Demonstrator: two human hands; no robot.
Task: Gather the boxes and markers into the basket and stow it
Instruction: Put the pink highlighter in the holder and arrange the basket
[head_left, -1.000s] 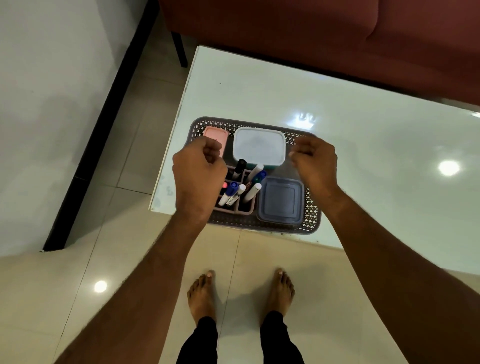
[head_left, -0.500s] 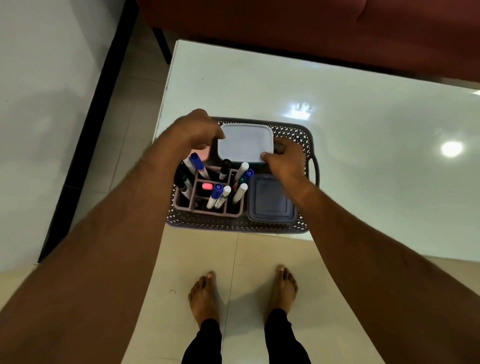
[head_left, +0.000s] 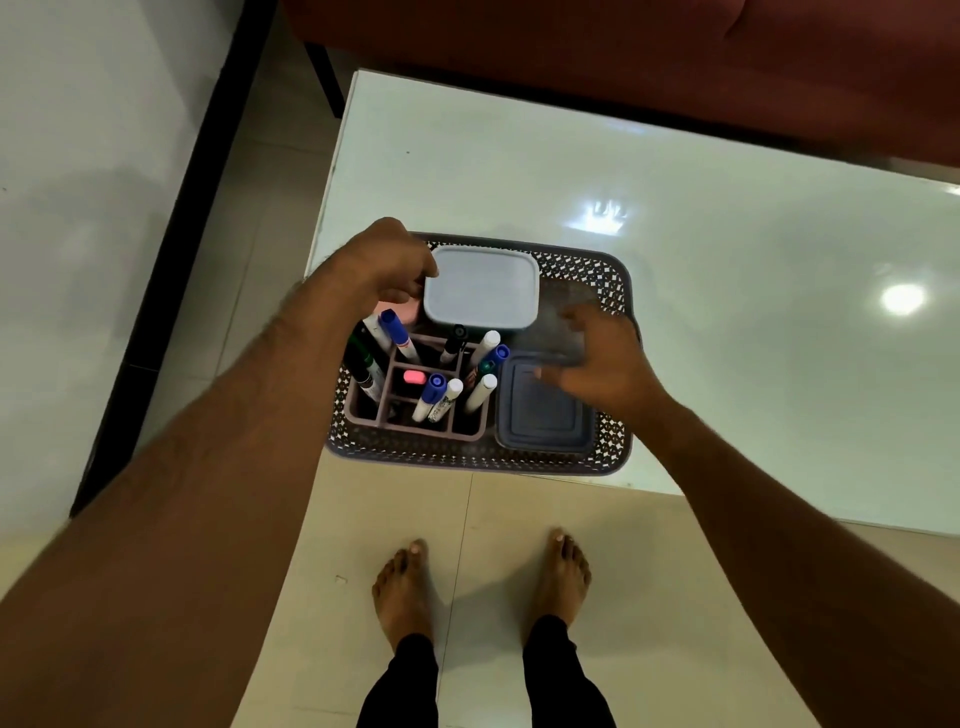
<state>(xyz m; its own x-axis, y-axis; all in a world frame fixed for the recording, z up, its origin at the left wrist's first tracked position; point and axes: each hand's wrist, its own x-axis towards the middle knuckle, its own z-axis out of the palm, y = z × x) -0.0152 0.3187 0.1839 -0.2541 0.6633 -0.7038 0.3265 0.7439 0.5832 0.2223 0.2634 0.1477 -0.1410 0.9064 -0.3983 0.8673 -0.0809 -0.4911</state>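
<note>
Basket (head_left: 615, 291) sits at the counter's (head_left: 675, 249) near-left corner. Inside: white box (head_left: 480, 288) at the back, grey box (head_left: 540, 410) front right, markers (head_left: 441, 392) upright in a pink caddy (head_left: 415, 428) front left. Left hand (head_left: 382, 265) curled at the white box's left edge; can't tell if it's gripping. Right hand (head_left: 605, 361) loose, fingers spread above the grey box, holding nothing.

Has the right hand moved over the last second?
Yes. The right hand came off the basket's far rim and drew back toward the person, now over the grey box, fingers spread.
</note>
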